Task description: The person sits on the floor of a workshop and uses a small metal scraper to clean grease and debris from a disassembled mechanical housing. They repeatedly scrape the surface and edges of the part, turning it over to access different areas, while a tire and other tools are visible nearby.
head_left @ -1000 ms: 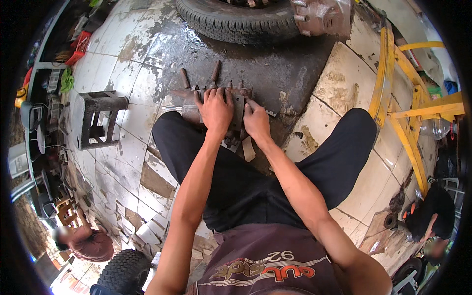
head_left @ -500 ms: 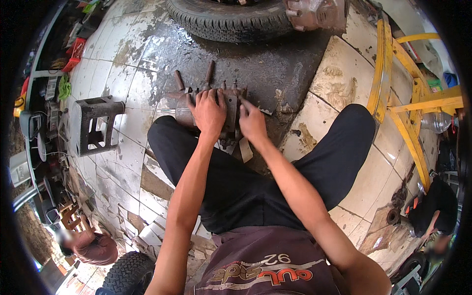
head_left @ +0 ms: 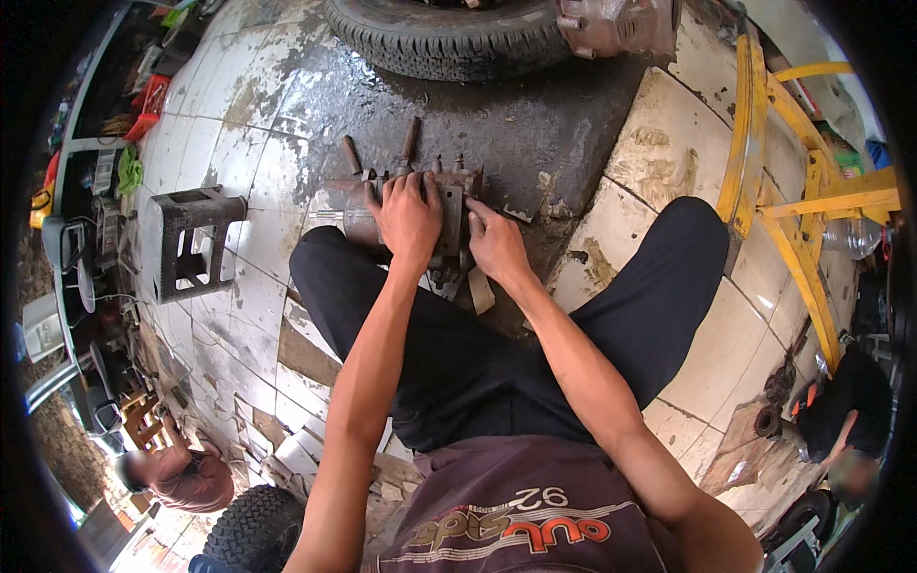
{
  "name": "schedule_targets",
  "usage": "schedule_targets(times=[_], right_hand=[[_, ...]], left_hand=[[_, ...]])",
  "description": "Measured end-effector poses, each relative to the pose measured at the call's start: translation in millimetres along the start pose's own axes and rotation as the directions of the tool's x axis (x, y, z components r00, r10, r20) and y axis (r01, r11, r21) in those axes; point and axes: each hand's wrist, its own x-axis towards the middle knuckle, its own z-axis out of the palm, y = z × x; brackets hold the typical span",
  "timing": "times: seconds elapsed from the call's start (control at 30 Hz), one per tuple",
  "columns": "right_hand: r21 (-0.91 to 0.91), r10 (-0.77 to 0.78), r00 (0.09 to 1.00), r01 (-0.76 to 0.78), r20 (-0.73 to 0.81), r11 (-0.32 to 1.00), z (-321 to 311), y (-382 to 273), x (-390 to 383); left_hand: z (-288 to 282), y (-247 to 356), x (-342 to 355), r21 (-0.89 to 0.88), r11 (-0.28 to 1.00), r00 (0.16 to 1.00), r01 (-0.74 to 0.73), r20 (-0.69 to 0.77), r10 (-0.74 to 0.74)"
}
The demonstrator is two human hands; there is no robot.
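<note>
A greasy metal engine part point(head_left: 449, 205), a block with short studs and two rods sticking up from it, lies on the oily floor between my knees. My left hand point(head_left: 409, 218) is pressed flat on top of the block with the fingers wrapped over its far edge. My right hand point(head_left: 495, 244) grips the block's right side, fingers curled against it. A small flat strip point(head_left: 480, 291) lies on the floor just below the block, by my right wrist.
A large tyre point(head_left: 449, 38) with a metal hub point(head_left: 616, 24) lies ahead. A dark metal stool point(head_left: 191, 244) stands at left, a yellow steel frame point(head_left: 774, 181) at right. Another person point(head_left: 181, 477) crouches at lower left near a small knobbly tyre point(head_left: 253, 525). Shelves of clutter line the left wall.
Both hands stay on the engine part; the view has shifted slightly, and my hands have settled a little lower and further over the block.
</note>
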Motion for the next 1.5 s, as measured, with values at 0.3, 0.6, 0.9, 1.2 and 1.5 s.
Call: schedule_targets(times=[0.3, 0.6, 0.9, 1.2, 1.5], right_hand=[[-0.126, -0.157, 0.986, 0.15, -0.05, 0.981, 0.2, 11.9, 9.8], [0.11, -0.17, 0.978, 0.183, -0.117, 0.977, 14.7, 24.9, 15.5], [0.23, -0.244, 0.941, 0.297, -0.232, 0.927, 29.9, 35.1, 15.1], [0.16, -0.176, 0.968, 0.205, -0.178, 0.966, 26.0, 39.0, 33.0], [0.172, -0.114, 0.982, 0.139, -0.151, 0.975, 18.3, 25.6, 40.5]], left_hand=[[-1.5, 1.9, 2.2, 0.001, 1.0, 1.0, -0.011, -0.002, 0.011], [-3.1, 3.5, 2.6, -0.016, 1.0, 1.0, 0.021, 0.017, -0.02], [-4.3, 2.1, 2.9, -0.014, 1.0, 1.0, 0.001, 0.0, -0.001], [-7.2, 5.1, 3.8, -0.026, 0.999, 0.998, 0.029, 0.055, -0.028], [-6.4, 2.2, 0.3, -0.03, 0.999, 0.998, 0.03, 0.056, -0.028]])
